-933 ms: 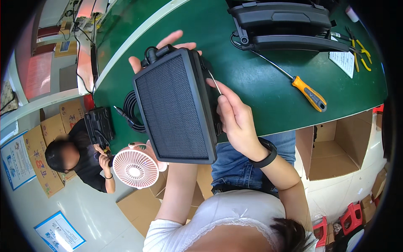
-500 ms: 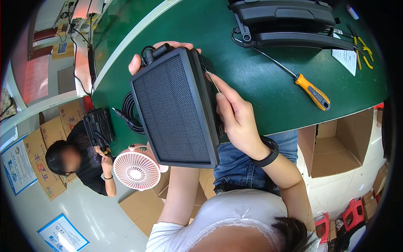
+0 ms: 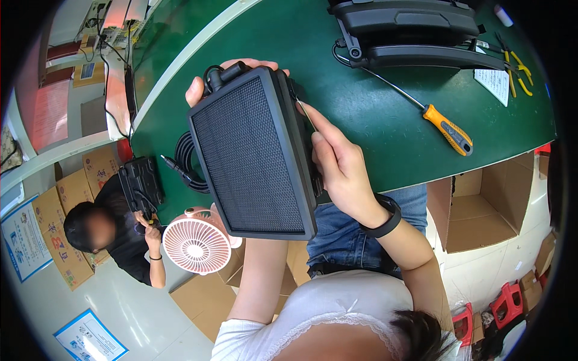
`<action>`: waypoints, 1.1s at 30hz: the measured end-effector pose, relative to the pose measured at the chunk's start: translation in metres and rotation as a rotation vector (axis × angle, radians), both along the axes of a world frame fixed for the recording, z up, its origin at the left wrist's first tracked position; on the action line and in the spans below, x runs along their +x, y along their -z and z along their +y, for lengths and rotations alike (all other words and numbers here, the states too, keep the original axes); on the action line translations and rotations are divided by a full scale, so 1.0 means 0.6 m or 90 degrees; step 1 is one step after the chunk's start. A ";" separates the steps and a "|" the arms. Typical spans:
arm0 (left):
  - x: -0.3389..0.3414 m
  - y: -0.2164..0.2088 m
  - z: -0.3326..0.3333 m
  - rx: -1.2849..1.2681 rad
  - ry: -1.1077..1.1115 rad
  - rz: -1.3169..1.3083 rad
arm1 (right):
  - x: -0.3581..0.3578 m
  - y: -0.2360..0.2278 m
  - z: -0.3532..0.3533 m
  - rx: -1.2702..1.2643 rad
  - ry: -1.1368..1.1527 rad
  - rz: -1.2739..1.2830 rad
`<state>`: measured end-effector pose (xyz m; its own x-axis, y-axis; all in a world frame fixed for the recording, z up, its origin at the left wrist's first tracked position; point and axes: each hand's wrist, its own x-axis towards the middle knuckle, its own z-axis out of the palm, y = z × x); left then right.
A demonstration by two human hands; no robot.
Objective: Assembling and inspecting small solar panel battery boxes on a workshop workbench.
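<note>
One green table (image 3: 385, 138) spans the upper view. One co-worker (image 3: 129, 246) sits at its left end, and one carton (image 3: 481, 207) gapes below its near edge on the right. At least two black cases (image 3: 415, 27) lie stacked at the table's upper right. One mesh-fronted panel (image 3: 253, 159) is held up over the near edge, tilted, its mesh toward the camera. Two red stools (image 3: 507, 305) stand at lower right. There is one pink fan (image 3: 197, 245), just beside the panel's lower left corner, and one coil of cable (image 3: 185, 150) on the table, partly behind the panel. One orange-handled screwdriver (image 3: 430, 114) lies right of the panel, its tip end near the cases; one pair of yellow-handled pliers (image 3: 510, 75) and one sheet (image 3: 494, 84) lie farther right. The smallest is one thin metal rod (image 3: 307, 115).

The left hand (image 3: 256, 64) reaches up behind the panel and supports it, thumb at the upper left corner, fingers over the top edge; its palm is hidden. The right hand (image 3: 343, 165) comes in from the right, wrist bent in a black band (image 3: 385, 219), thumb and forefinger pinching the rod narrowly. The rod's far end meets the panel's right side; whether it enters there, I cannot tell.
</note>
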<state>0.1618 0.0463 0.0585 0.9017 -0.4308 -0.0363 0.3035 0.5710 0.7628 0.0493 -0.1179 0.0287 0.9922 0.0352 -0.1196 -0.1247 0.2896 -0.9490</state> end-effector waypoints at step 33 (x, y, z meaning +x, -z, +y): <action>-0.008 -0.001 0.004 -0.069 0.032 0.002 | 0.012 -0.011 -0.006 -0.063 0.012 0.008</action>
